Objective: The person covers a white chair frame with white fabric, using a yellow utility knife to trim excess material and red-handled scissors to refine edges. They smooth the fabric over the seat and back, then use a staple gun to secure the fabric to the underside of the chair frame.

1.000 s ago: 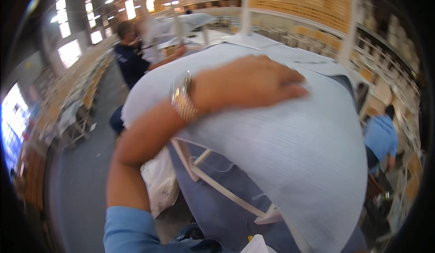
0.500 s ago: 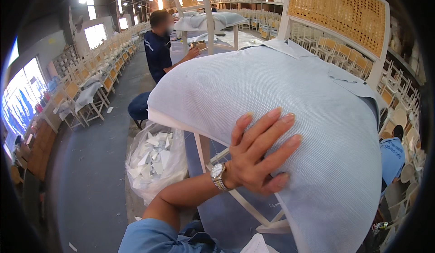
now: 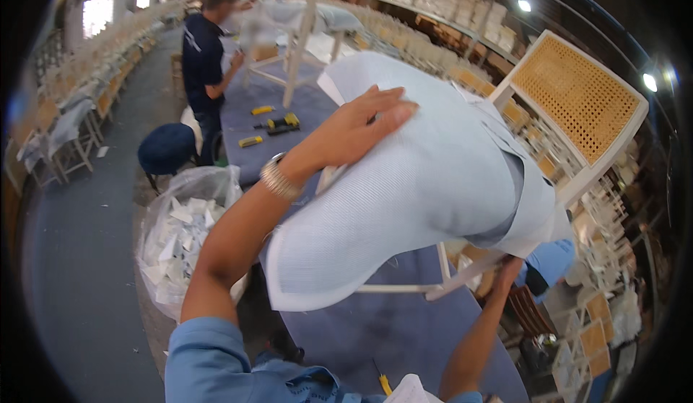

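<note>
A white-framed chair with a woven cane backrest (image 3: 577,96) stands tilted in view in front of me. Pale blue-grey fabric (image 3: 411,186) drapes over its seat, with a loose corner hanging toward me and a slit flap near the back. My left hand (image 3: 368,123), a metal-band watch on its wrist, lies on the seat's left side with fingers stretched out over the fabric. Under the right edge of the fabric, my right hand (image 3: 510,268) grips the white chair leg (image 3: 468,277); its fingers are partly hidden.
The chair is on a blue-covered table (image 3: 361,338). Yellow-handled tools (image 3: 283,121) lie farther along it; a yellow cutter (image 3: 385,383) is close to me. A clear bag of scraps (image 3: 184,237) and a dark blue stool (image 3: 167,148) stand left. Two co-workers are nearby.
The chair has turned and my view has shifted. My left hand has slid to the seat's far left side. My right hand has come into view at the chair leg.
</note>
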A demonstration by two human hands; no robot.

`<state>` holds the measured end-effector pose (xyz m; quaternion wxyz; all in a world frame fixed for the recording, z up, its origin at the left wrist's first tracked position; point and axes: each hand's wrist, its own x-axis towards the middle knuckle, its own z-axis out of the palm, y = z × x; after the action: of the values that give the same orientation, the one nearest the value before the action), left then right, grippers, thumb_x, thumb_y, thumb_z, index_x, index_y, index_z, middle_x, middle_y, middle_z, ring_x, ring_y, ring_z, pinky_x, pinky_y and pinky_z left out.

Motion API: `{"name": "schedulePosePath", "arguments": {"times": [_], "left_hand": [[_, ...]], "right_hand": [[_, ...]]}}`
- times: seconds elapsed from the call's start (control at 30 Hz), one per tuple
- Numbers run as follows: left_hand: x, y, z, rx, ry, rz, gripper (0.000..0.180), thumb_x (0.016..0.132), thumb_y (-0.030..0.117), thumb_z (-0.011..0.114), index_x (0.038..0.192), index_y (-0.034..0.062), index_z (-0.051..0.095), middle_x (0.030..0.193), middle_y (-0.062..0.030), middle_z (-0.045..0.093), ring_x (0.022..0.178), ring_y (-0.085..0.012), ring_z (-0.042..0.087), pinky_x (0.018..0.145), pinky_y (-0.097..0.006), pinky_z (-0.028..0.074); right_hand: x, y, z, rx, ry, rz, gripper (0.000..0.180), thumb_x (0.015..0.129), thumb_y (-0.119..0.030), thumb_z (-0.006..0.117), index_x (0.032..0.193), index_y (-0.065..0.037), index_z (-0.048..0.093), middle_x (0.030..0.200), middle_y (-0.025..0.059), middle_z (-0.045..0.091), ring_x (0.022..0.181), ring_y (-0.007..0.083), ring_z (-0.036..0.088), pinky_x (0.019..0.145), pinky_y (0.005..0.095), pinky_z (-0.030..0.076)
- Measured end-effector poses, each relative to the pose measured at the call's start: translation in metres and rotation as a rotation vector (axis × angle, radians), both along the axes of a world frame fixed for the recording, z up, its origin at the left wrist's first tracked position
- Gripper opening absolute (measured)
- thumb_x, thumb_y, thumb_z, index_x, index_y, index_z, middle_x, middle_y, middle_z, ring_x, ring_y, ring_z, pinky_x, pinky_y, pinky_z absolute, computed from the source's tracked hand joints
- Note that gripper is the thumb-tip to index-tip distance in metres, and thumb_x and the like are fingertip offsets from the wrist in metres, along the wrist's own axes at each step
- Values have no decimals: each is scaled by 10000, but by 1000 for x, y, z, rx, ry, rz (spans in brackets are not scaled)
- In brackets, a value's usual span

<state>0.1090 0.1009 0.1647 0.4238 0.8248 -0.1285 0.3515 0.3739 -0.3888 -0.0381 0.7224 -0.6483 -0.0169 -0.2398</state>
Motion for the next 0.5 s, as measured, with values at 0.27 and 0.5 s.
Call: {"name": "schedulePosePath", "arguments": {"times": [0.27, 0.5], "left_hand": [[-102, -43, -81, 365, -515, 222, 704, 944, 451, 595, 1451, -16, 451, 1531, -358, 318, 1435, -498, 323, 1158, -565, 287], [-3, 17, -100, 369, -864, 326, 556, 1017, 247, 463, 1478, -46, 361, 1433, -230, 482, 1294, -324, 496, 1113, -444, 355]], "right_hand": [[-107, 14, -12, 51, -101, -92, 356, 1028, -258, 476, 1262, -19, 596, 1203, 80, 648, 1087, 203, 593, 934, 357, 449], [-160, -25, -39, 64, -178, -147, 361, 1067, -274, 410, 1228, -14, 600, 1191, 73, 648, 1044, 182, 596, 916, 346, 446]]}}
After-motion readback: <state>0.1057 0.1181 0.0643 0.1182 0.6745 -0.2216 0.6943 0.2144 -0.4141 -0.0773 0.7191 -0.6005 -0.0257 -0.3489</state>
